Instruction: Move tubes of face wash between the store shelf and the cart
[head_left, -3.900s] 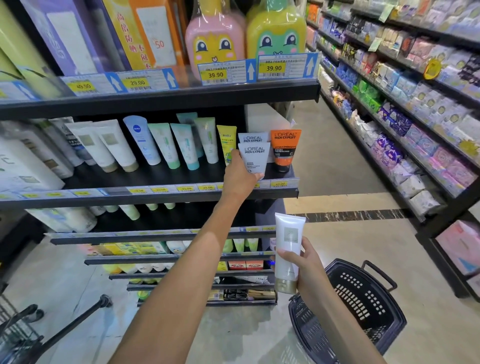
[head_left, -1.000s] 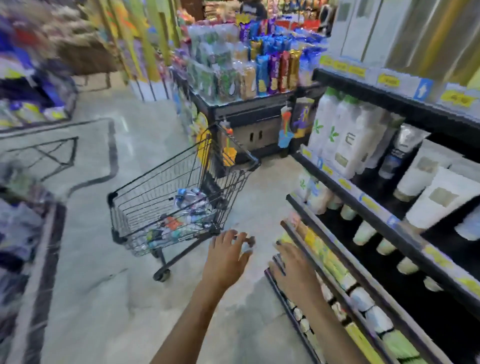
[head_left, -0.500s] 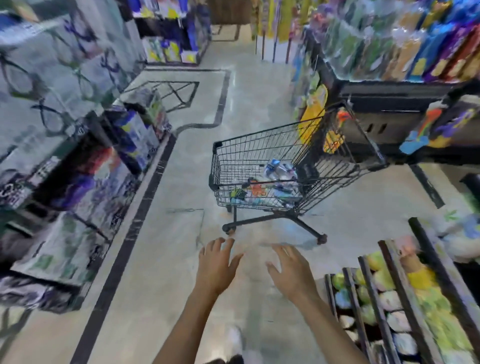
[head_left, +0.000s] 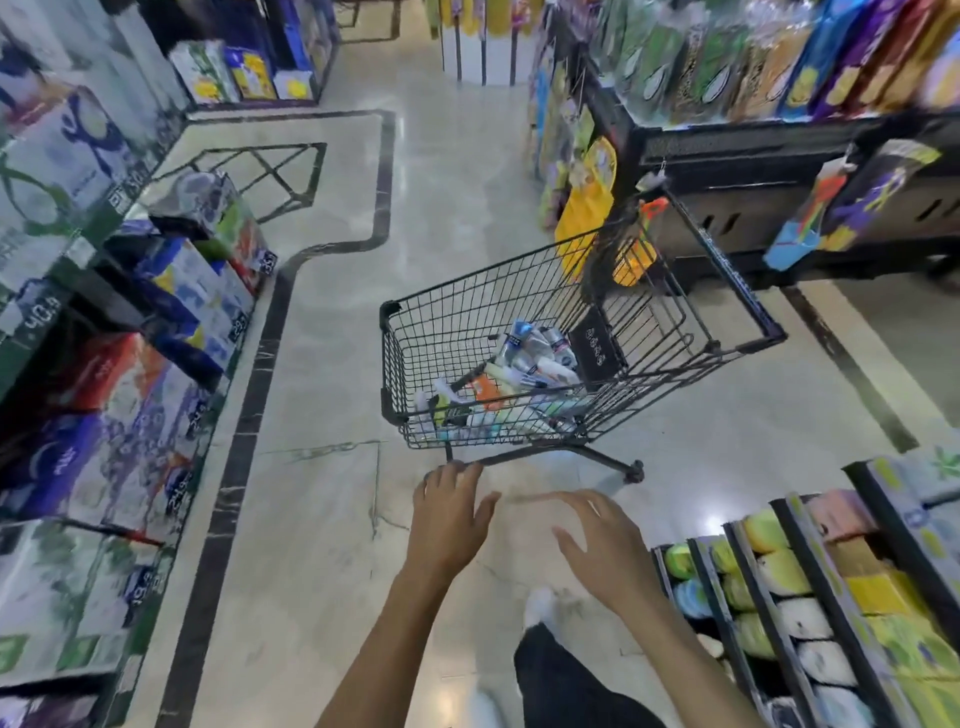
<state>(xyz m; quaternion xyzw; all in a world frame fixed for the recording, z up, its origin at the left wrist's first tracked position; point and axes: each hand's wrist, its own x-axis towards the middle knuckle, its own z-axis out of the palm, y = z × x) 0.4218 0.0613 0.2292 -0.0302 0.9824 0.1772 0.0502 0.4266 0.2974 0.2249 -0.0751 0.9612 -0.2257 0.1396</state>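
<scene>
A black wire cart (head_left: 395, 374) stands on the pale floor ahead of me, a little right of centre. Several face wash tubes (head_left: 519, 374) lie jumbled in its basket, white, blue and orange among them. My left hand (head_left: 449, 512) reaches forward just below the cart's near end, fingers straight, holding nothing. To its right, my right hand (head_left: 602, 540) is stretched out too, fingers spread and empty. Neither hand touches the cart. The store shelf (head_left: 810, 597) with more tubes shows at the lower right edge.
Stacked boxed goods (head_left: 130, 364) line the left side of the aisle. A dark display stand (head_left: 753, 171) with hanging packets rises behind the cart. My leg and shoe (head_left: 540, 623) show below my hands. Open floor lies between me and the cart.
Earlier I held tubes at the shelf. I have since turned toward the cart with both hands empty. Over the last second the cart came nearer and more central, hands still stretched forward.
</scene>
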